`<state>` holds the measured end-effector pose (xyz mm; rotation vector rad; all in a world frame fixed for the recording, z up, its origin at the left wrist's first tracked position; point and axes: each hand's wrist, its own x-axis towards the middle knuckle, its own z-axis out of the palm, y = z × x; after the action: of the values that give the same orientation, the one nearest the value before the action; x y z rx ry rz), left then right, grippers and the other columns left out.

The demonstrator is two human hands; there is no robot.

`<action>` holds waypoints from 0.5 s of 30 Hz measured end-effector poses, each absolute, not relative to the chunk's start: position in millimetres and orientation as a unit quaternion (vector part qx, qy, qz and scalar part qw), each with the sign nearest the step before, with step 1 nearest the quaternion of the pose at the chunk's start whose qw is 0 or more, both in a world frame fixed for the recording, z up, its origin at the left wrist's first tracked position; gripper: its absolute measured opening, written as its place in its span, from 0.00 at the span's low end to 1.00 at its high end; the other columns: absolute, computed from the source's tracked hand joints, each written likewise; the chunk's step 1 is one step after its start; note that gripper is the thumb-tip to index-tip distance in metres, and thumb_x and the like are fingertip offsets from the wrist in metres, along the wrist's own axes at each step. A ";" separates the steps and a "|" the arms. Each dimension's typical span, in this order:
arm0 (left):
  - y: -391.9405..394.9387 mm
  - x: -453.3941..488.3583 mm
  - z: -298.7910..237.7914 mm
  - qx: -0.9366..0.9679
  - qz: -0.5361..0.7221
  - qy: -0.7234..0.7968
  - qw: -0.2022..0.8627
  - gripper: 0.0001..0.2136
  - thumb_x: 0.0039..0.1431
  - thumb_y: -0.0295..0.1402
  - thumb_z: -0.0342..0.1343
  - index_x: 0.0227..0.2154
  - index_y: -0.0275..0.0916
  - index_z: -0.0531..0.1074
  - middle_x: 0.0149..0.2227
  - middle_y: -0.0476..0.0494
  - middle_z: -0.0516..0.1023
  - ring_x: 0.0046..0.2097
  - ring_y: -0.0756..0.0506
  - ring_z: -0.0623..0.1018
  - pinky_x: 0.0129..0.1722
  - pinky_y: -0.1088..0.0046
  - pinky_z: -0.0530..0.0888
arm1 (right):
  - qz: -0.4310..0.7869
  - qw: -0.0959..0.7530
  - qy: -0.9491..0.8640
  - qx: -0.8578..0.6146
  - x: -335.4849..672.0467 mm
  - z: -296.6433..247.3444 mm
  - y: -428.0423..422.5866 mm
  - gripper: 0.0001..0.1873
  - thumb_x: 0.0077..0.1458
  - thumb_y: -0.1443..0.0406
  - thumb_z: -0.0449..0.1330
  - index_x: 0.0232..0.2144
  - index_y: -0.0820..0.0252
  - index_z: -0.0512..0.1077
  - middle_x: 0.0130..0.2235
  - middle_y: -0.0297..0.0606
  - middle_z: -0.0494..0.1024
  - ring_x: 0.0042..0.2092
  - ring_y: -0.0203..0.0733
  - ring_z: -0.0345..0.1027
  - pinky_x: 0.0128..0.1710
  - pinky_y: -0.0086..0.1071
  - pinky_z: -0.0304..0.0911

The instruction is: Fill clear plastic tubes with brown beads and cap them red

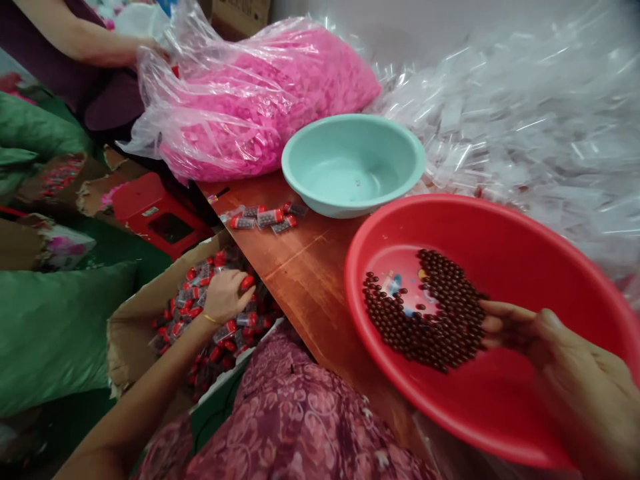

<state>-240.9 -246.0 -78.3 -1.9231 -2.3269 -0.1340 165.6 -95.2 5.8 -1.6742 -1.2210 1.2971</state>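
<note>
My left hand (226,294) reaches down into a cardboard box (125,333) beside the table and is closed on a small packet with a red cap (247,283). The box holds several such clear packets with red caps. My right hand (530,333) rests inside a red plastic basin (500,220), fingers curled at the edge of a heap of small dark brown beads (430,313); what it holds, if anything, I cannot make out.
An empty mint-green basin (353,163) stands behind the red one on the wooden table (305,267). Several filled packets (265,218) lie by it. A big bag of pink pieces (250,100) and a heap of clear wrappers (525,113) fill the back. Another person's arm (90,40) is top left.
</note>
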 end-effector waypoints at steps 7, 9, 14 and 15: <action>-178.6 -280.7 -53.7 -0.586 -0.156 -0.790 0.093 0.26 0.52 0.50 0.51 0.48 0.35 0.67 0.54 0.33 0.67 0.56 0.38 0.67 0.54 0.60 0.64 | 0.488 0.322 -0.491 -0.646 161.4 5.3 -90.5 0.29 0.37 0.40 0.58 0.30 0.55 0.76 0.29 0.39 0.77 0.31 0.42 0.69 0.32 0.33 0.66; -122.8 -282.0 -39.9 -0.587 -0.159 -0.792 0.058 0.31 0.48 0.52 0.55 0.51 0.35 0.66 0.58 0.31 0.61 0.59 0.36 0.63 0.56 0.59 0.61 | 0.480 0.322 -0.494 -0.650 158.8 7.8 -89.2 0.30 0.35 0.39 0.59 0.30 0.55 0.76 0.29 0.40 0.77 0.30 0.42 0.68 0.32 0.35 0.66; -26.5 -256.1 -38.7 -0.612 -0.051 -0.784 -0.094 0.35 0.45 0.53 0.57 0.55 0.43 0.63 0.59 0.35 0.60 0.60 0.33 0.61 0.55 0.56 0.63 | 0.450 0.323 -0.495 -0.669 159.6 7.0 -92.1 0.25 0.40 0.41 0.57 0.28 0.52 0.75 0.30 0.41 0.75 0.30 0.42 0.68 0.34 0.38 0.67; -20.3 -250.6 -42.8 -0.620 -0.030 -0.777 -0.106 0.33 0.46 0.52 0.56 0.55 0.44 0.64 0.58 0.37 0.62 0.58 0.33 0.63 0.54 0.56 0.64 | 0.440 0.318 -0.501 -0.674 161.6 4.4 -93.9 0.23 0.43 0.42 0.56 0.28 0.51 0.74 0.31 0.41 0.75 0.30 0.41 0.68 0.35 0.38 0.67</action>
<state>-250.6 -20.3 -42.8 -2.0921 -2.6192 -0.1020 161.6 -93.9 4.4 -1.7722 -1.3193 1.1583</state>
